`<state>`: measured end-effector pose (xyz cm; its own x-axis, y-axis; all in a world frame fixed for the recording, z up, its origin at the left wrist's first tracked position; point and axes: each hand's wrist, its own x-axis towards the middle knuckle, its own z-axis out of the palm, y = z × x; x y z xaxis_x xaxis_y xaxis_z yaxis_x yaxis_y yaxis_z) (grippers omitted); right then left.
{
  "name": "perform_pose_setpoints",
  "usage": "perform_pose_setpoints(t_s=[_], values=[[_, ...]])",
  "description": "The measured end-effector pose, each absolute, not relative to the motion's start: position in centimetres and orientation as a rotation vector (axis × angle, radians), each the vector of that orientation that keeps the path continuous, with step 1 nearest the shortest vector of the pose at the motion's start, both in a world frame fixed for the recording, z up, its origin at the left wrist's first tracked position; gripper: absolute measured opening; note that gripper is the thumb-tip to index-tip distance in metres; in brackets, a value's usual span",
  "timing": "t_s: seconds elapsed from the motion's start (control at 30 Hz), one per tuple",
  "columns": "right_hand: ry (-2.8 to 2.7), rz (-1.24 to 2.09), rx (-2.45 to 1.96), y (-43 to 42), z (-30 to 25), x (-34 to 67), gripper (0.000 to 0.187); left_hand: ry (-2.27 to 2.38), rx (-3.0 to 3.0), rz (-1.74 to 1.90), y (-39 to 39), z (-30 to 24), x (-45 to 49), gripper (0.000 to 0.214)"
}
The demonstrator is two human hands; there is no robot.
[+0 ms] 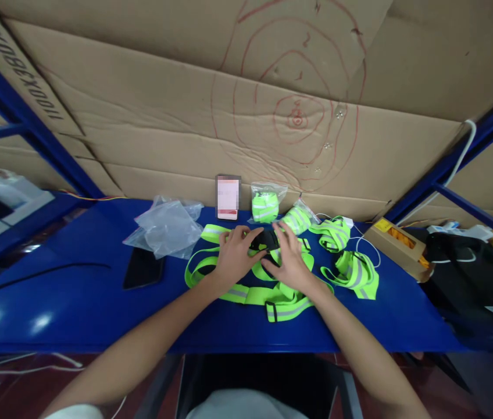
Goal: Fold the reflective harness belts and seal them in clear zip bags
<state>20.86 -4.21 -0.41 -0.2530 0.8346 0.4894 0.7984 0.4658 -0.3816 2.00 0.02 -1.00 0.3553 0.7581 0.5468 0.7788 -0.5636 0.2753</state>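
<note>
Pinching black buckle [266,240] atop neon harness [282,306] with left hand [233,254] and right hand [289,260]. Likely midway: bagged rolls [265,206] behind harness, loose bundles [353,273] right of harness.

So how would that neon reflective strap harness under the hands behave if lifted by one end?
Probably floppy: the neon strap harness lies in loose loops and folds on the blue table. Likely light, being thin webbing. It may snag or drag, since its loops overlap under the left hand and right hand.
</note>
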Motion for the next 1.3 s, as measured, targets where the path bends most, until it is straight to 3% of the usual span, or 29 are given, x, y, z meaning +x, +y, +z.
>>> perform_pose_setpoints(t_s=[0.07,0.27,0.43,0.5,0.63,0.77,1.1,1.2,1.3], values=[[-2.041,0.136,-1.367,-3.9,0.3,22.0,0.093,-1.413,-2.521,-1.008,-0.2,-0.4,1.9,0.05],[-2.164,0.331,-1.293,-3.8,1.5,23.6,0.082,-1.289,-2.482,-0.932,-1.0,0.8,1.7,0.058],[-2.07,0.367,-1.226,-3.7,2.4,24.5,0.034,-1.209,-2.548,-0.912,-0.6,0.9,1.5,0.06],[-2.009,0.379,-1.221,-3.4,2.5,24.9,0.028,-1.203,-2.582,-0.924,-0.2,0.8,1.4,0.056],[-1.934,0.433,-1.185,-3.4,2.5,25.0,0.031,-1.212,-2.675,-1.006,0.3,1.0,1.2,0.049],[-2.045,0.528,-1.113,-4.1,2.5,23.9,0.058,-1.222,-2.828,-1.133,0.1,2.0,1.0,0.052],[-1.715,0.719,-1.059,-4.0,2.2,23.4,0.041,-1.123,-3.593,-1.153,2.1,4.8,-1.8,0.078],[-1.552,0.658,-1.071,-3.9,1.1,22.3,0.039,-1.22,-3.627,-1.375,2.2,3.0,-0.5,0.087],[-1.456,0.552,-1.141,-4.2,-0.1,21.2,0.04,-1.423,-3.579,-1.793,1.1,1.5,1.6,0.08]])
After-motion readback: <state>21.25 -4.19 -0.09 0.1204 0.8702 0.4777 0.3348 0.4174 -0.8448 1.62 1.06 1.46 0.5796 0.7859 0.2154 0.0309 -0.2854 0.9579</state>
